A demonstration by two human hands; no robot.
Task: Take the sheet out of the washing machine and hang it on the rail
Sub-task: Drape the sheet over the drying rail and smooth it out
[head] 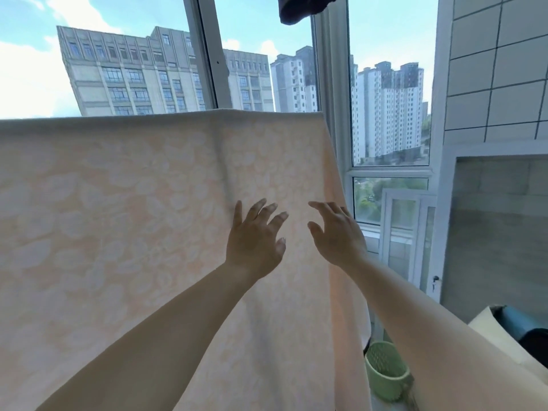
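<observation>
Left hand (255, 235) and right hand (336, 232) raised, fingers spread, perhaps touching hung sheet (118, 218)

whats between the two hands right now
Only the hanging sheet shows in the gap between the left hand and right hand, in the head view.

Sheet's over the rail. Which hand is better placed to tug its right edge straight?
Right. The right hand is open right beside the sheet's right edge; the left hand, also open, sits further in over the fabric.
</observation>
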